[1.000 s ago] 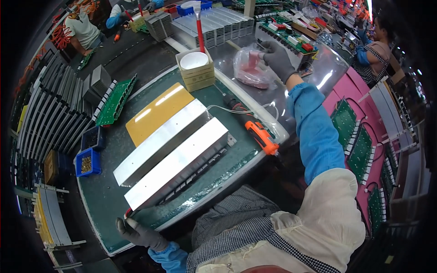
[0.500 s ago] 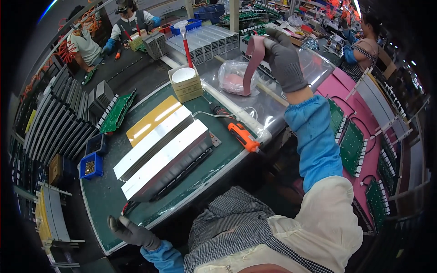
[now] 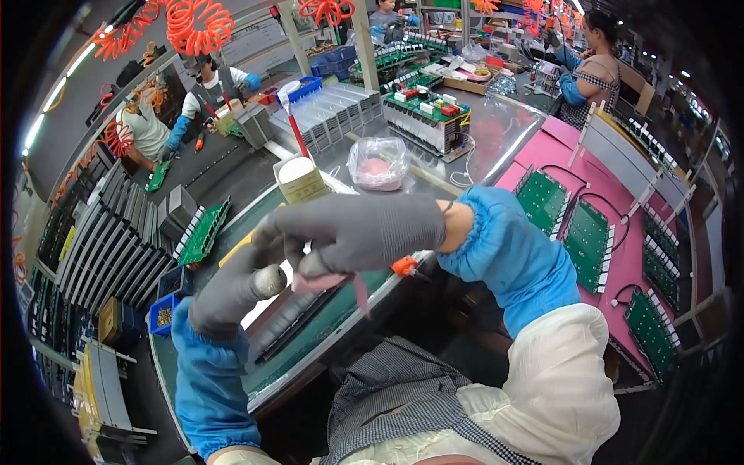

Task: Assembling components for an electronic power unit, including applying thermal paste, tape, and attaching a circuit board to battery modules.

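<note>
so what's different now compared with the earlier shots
The right hand has carried the pink strip away from the plastic bag, leftward and toward the person. The left hand has moved forward, close to the right; whether it also holds the strip is unclear. The bag and cardboard box stayed put.

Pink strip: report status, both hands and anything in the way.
Right hand pinching pink strip, loose end hanging. Left hand close beside, contact unclear. Both hands block view of metal block beneath.
</note>
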Available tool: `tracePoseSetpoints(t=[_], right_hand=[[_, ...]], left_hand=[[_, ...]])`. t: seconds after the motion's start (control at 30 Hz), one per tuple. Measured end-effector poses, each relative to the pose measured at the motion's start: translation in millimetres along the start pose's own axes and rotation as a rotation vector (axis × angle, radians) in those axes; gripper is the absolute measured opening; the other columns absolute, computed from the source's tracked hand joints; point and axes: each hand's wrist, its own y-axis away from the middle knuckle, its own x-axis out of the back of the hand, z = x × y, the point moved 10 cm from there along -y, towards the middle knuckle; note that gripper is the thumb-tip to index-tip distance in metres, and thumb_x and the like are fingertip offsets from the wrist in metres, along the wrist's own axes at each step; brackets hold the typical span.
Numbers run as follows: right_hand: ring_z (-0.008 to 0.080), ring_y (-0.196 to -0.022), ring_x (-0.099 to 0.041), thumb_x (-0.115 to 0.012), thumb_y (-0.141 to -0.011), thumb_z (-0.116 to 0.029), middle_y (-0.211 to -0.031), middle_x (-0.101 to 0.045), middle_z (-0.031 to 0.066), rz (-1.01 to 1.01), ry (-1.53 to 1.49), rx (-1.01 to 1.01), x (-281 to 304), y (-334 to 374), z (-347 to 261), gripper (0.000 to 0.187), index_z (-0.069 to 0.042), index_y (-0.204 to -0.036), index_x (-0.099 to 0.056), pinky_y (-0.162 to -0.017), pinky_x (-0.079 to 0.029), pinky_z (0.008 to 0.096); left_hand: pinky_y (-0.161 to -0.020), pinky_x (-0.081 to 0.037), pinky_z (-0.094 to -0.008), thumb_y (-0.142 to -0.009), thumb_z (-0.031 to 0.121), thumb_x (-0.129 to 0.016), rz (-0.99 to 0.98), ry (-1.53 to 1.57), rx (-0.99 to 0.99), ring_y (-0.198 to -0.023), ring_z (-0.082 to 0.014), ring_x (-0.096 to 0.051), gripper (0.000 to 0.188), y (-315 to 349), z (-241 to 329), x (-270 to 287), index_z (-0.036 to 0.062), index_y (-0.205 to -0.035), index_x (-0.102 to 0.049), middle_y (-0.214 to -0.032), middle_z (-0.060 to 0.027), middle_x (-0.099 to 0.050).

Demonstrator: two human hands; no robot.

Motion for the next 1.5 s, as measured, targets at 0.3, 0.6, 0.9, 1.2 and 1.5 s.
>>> tracePoseSetpoints(t=[0.3, 0.6, 0.9, 1.2, 1.5], right_hand=[[0.0221, -0.093, -0.067, -0.069, -0.085, -0.014, -0.108, -0.066, 0.0164, 0.213, 0.101, 0.133, 35.7, -3.9, 18.3, 0.067, -0.004, -0.144, -0.039, -0.077, -0.055, 0.0334], [0.0111, -0.09, -0.061, -0.068, -0.086, -0.008, -0.103, -0.064, 0.0063, 0.14, -0.314, -0.272, 48.8, -20.3, 92.9, 0.064, -0.002, -0.144, -0.044, -0.077, -0.053, 0.0243], [0.0085, -0.085, -0.059, -0.066, -0.085, 0.004, -0.09, -0.063, 0.0036, 0.074, -0.102, -0.279, 50.0, -110.5, 152.4, 0.048, 0.002, -0.131, -0.055, -0.077, -0.051, 0.0221], [0.0162, -0.089, -0.063, -0.061, -0.084, 0.005, -0.093, -0.066, 0.0093, -0.089, 0.357, -0.236, 38.4, -190.3, 219.5, 0.041, 0.0, -0.125, -0.061, -0.086, -0.052, 0.0299], [0.0284, -0.095, -0.067, -0.064, -0.086, -0.001, -0.099, -0.069, 0.0137, -0.326, 0.698, -0.17, 29.6, -189.8, 255.1, 0.019, -0.004, -0.102, -0.072, -0.089, -0.054, 0.0375]], left_hand=[[-0.087, -0.048, -0.0295, -0.083, 0.035, -0.079, 0.123, -0.081, 0.3, -0.096, -0.0149, -0.062, 0.048, 2.0, -31.3, 36.0, -0.0031, -0.109, -0.068, -0.101, -0.0085, -0.069], [-0.083, -0.048, -0.0265, -0.092, 0.032, -0.072, 0.295, -0.262, 0.283, -0.09, -0.0105, -0.058, 0.037, 55.2, -37.9, 130.9, 0.0008, -0.112, -0.069, -0.095, -0.0025, -0.066], [-0.07, -0.047, -0.0226, -0.09, 0.032, -0.075, 0.481, -0.459, 0.43, -0.08, -0.0057, -0.056, 0.037, 126.8, -69.4, 223.8, 0.0001, -0.108, -0.066, -0.088, -0.0002, -0.064], [-0.084, -0.051, -0.0284, -0.093, 0.011, -0.065, 0.568, -0.708, 0.503, -0.088, -0.0158, -0.062, 0.023, 158.9, -103.1, 286.5, -0.0022, -0.113, -0.066, -0.095, -0.0098, -0.068], [-0.088, -0.053, -0.0326, -0.095, 0.006, -0.06, 0.406, -0.764, 0.459, -0.093, -0.0199, -0.067, 0.024, 142.1, -127.8, 279.0, 0.0017, -0.117, -0.068, -0.102, -0.0123, -0.071]])
